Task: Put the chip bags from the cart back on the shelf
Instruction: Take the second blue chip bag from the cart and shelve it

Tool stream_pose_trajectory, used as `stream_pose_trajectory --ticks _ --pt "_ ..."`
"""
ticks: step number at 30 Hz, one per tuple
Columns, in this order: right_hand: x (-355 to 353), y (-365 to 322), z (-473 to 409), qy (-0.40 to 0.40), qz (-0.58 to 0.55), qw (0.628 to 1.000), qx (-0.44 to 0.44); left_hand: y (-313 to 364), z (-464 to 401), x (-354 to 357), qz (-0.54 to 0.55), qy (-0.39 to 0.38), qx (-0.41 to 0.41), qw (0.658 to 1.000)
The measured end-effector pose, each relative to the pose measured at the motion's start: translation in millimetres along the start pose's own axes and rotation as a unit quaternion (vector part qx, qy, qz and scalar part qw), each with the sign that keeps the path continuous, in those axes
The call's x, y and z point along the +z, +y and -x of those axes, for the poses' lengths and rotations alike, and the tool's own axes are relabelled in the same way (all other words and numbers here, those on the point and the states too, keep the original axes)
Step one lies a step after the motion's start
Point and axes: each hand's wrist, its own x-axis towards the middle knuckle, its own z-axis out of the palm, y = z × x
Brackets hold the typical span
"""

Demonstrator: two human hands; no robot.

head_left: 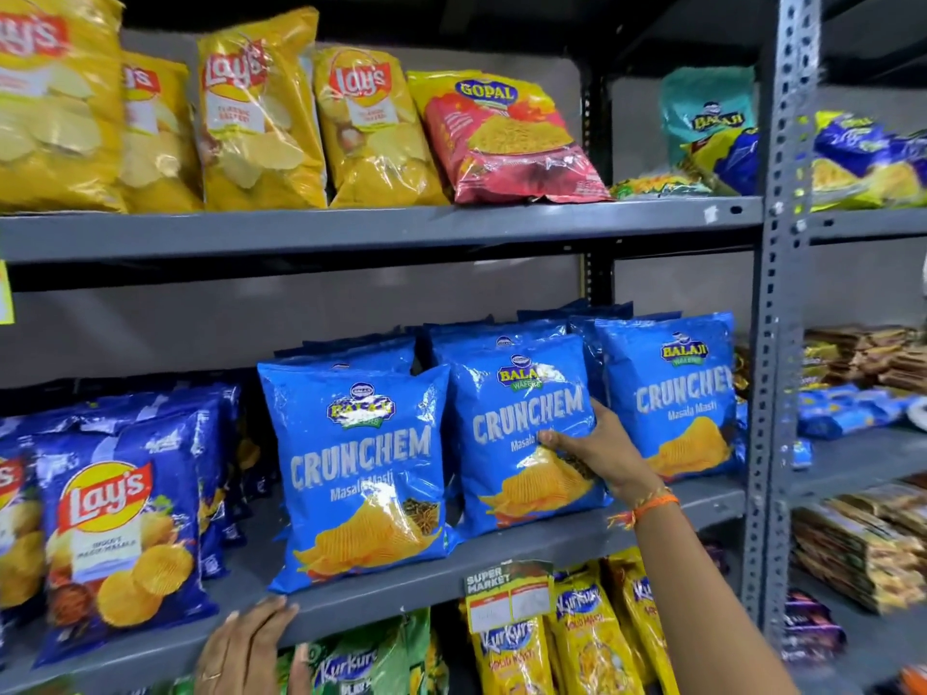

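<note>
Three light-blue Balaji Crunchem bags stand upright at the front of the middle grey shelf (381, 591), with more of them behind. My right hand (599, 451) grips the right edge of the middle Crunchem bag (511, 433), thumb on its front and fingers behind it. The left Crunchem bag (358, 474) and the right Crunchem bag (672, 393) stand free on either side. My left hand (246, 649) rests flat on the shelf's front lip below the left bag, fingers spread, holding no bag. No cart is in view.
Dark-blue Lay's bags (115, 534) fill the shelf's left end. Yellow Lay's bags (256, 112) and a red Gopal bag (506, 137) stand on the shelf above. Kurkure bags (592, 639) hang below. A grey slotted upright (780, 343) separates the neighbouring rack of packets at right.
</note>
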Motion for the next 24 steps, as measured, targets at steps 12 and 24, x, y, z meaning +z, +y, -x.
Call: stream_pose_trajectory --ticks 12,24 --pt "99 -53 91 0.202 0.096 0.970 -0.095 -6 15 6 -0.130 0.170 0.000 0.977" --pt "180 -29 43 -0.093 -0.123 0.988 0.002 -5 19 12 -0.156 0.178 0.021 0.971"
